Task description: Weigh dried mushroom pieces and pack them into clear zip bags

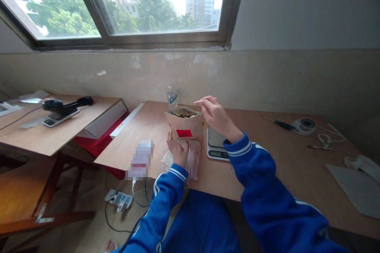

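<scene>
A brown kraft paper bag (pixel 190 127) with a red label stands on the table, its top gaping and dark and pale pieces visible inside. My left hand (pixel 178 150) grips its lower left side, fingers at the edge and thumb across the front. Crumpled clear plastic bags (pixel 194 160) lie beneath and in front of that hand. Raised just past the bag's right rim, my right hand (pixel 216 116) has its fingers drawn together, pointing left; anything between the tips is too small to make out. A digital scale (pixel 216 154) sits below it, partly covered by my right sleeve.
A clear bottle (pixel 172 97) stands behind the bag. Left is a blurred-out phone (pixel 140 160) on a charging cable, above a power strip (pixel 118 199). Rightward lie a screwdriver (pixel 280 124), a round white device (pixel 305 125) and grey sheet (pixel 353 189). Another table (pixel 29 134) holds a black device.
</scene>
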Demonstrator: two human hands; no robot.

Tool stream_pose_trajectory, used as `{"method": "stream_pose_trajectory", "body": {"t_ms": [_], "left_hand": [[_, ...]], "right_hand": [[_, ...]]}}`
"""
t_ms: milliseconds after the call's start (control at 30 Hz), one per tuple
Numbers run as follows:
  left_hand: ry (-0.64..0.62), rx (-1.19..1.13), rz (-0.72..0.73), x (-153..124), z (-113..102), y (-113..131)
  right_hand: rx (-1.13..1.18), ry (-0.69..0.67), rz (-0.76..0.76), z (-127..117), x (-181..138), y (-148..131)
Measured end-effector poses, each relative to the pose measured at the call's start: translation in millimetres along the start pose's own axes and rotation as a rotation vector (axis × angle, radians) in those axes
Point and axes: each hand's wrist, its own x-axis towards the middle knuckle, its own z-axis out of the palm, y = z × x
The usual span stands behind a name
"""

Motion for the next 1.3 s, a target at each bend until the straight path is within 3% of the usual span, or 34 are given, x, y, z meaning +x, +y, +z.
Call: {"method": "stream_pose_trajectory", "body": {"t_ms": [100,200,333,600,767,967,1133,1300], "left_hand": [[-0.085,-0.034,0.006,12,17,-15],[-0.089,-0.038,0.025,12,27,-30],[0.026,-0.064,0.032,10,36,-44],[0.072,-0.015,0.004,17,44,-58],[0.076,0.043,-0.036,17,44,-58],[0.075,0.103,-0.101,19,46,-61],[0.077,0.106,-0.127,20,47,-62],[0.078,0.149,-0.132,19,46,-58]], "right_hand": [[-0.073,-0.207,-0.038,21,23,16],[-0.168,-0.301,-0.033,30,24,21],[-0.276,-0.354,-0.051,28,19,6],[-0.333,-0.48,0.106,26,22,-7],[-0.533,-0.646,0.131,13,24,-38],[-0.598,-0.927,0.389,29,31,-67],[-0.714,-0.882,0.432,51,21,-55],[-0.717,-0.841,0.255,44,14,-48]]}}
